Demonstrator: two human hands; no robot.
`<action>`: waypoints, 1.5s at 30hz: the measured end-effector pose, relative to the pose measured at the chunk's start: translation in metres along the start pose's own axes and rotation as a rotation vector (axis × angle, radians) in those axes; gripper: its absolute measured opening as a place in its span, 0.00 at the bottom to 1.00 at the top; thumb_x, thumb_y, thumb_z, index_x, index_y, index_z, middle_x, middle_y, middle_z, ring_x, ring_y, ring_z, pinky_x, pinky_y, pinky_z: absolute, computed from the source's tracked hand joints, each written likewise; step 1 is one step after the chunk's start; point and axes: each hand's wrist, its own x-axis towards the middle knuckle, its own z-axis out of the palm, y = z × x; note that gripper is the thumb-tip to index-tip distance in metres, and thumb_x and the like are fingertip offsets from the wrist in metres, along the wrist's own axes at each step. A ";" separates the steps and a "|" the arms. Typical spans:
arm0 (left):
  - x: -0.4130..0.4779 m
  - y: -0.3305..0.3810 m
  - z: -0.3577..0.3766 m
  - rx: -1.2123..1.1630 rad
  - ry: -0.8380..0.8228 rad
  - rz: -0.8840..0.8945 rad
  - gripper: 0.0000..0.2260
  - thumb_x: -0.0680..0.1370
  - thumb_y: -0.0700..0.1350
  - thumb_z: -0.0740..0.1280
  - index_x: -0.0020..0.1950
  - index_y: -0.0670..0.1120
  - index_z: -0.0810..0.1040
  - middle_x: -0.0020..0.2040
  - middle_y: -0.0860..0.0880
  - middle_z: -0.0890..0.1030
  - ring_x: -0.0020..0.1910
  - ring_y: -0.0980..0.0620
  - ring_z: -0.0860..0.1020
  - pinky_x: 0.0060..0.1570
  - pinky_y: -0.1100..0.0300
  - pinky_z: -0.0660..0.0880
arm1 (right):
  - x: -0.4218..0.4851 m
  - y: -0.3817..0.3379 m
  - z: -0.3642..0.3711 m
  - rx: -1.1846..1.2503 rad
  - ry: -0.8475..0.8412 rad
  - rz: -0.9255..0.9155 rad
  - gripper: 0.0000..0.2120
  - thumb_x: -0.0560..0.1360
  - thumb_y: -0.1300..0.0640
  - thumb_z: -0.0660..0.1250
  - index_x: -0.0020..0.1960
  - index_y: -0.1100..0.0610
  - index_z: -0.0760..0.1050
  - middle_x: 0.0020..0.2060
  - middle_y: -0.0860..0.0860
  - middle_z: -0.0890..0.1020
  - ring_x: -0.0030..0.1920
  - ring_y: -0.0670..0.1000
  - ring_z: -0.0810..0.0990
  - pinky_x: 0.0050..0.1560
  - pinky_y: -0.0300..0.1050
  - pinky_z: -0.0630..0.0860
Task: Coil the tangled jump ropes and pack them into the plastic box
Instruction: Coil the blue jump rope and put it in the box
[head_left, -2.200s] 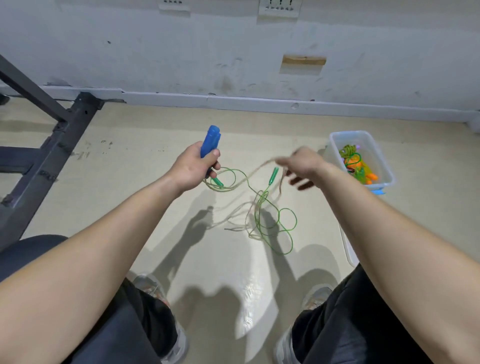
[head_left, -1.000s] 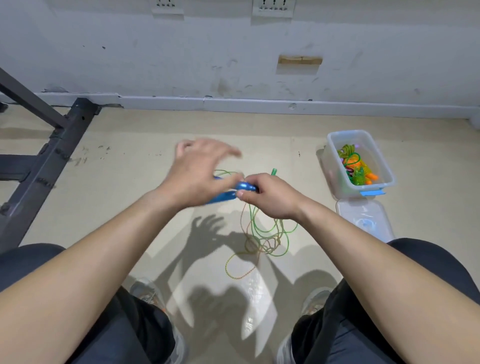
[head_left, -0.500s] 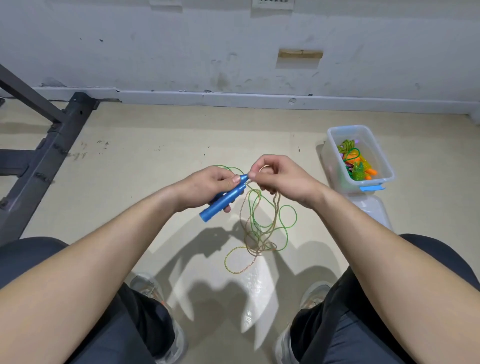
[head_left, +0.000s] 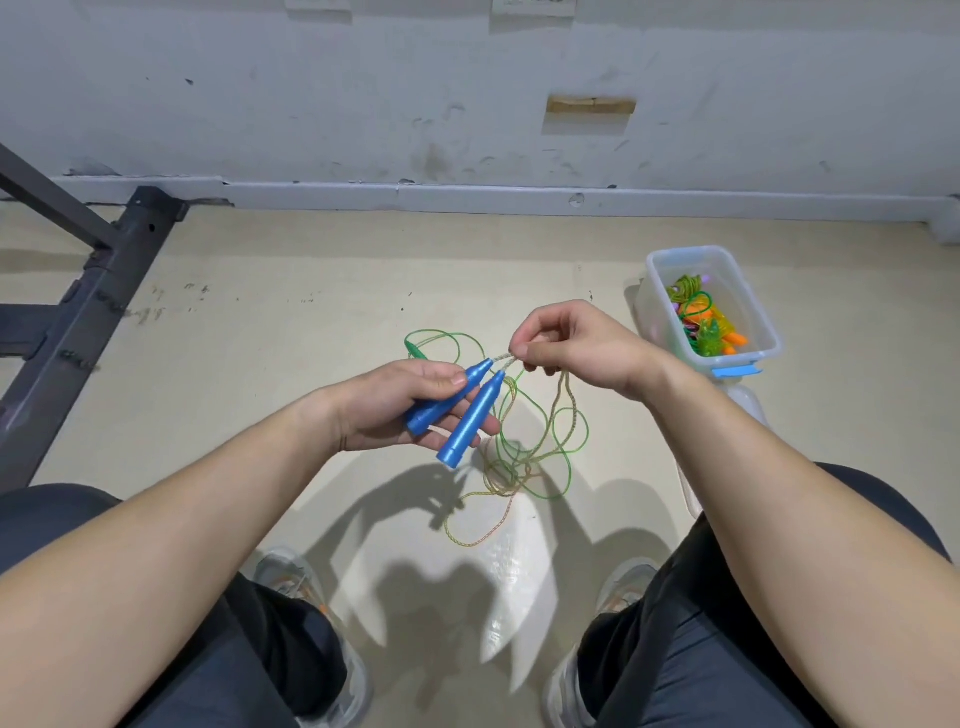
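The left hand (head_left: 395, 410) curls round two smooth, tapered blue plastic handles (head_left: 470, 421) held side by side. Just off their tips, the right hand (head_left: 582, 348) pinches the braided, glittery cord (head_left: 478, 543). The cord hangs in loose loops, seemingly tangled with a thin green cord (head_left: 545, 497). The translucent plastic box (head_left: 654, 306) sits open on the right, with bright ropes inside.

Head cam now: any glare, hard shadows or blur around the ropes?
Head view: left hand gripping the blue handles and right hand pinching the ropes are sharp, no motion blur; hard overlapping shadows on the floor beneath; glare patch beside the lowest loop.
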 end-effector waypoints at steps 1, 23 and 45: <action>0.000 -0.001 0.001 -0.005 -0.002 -0.001 0.11 0.85 0.45 0.56 0.59 0.43 0.76 0.56 0.39 0.84 0.48 0.46 0.84 0.45 0.57 0.80 | -0.001 0.000 -0.001 0.030 0.005 0.000 0.04 0.77 0.66 0.70 0.45 0.59 0.81 0.32 0.50 0.81 0.32 0.43 0.75 0.36 0.35 0.71; 0.019 -0.003 0.025 -0.029 0.114 0.155 0.17 0.86 0.44 0.55 0.48 0.37 0.79 0.34 0.47 0.75 0.38 0.47 0.77 0.52 0.55 0.75 | 0.000 -0.011 0.011 -0.385 0.125 -0.070 0.16 0.66 0.48 0.81 0.36 0.53 0.76 0.27 0.43 0.75 0.27 0.41 0.70 0.31 0.37 0.66; 0.026 0.002 0.013 -0.131 0.650 0.422 0.10 0.84 0.38 0.61 0.64 0.39 0.76 0.56 0.46 0.85 0.51 0.47 0.85 0.50 0.59 0.80 | -0.009 -0.010 0.089 0.354 0.182 0.228 0.16 0.78 0.64 0.60 0.65 0.58 0.75 0.38 0.54 0.83 0.32 0.51 0.81 0.42 0.49 0.80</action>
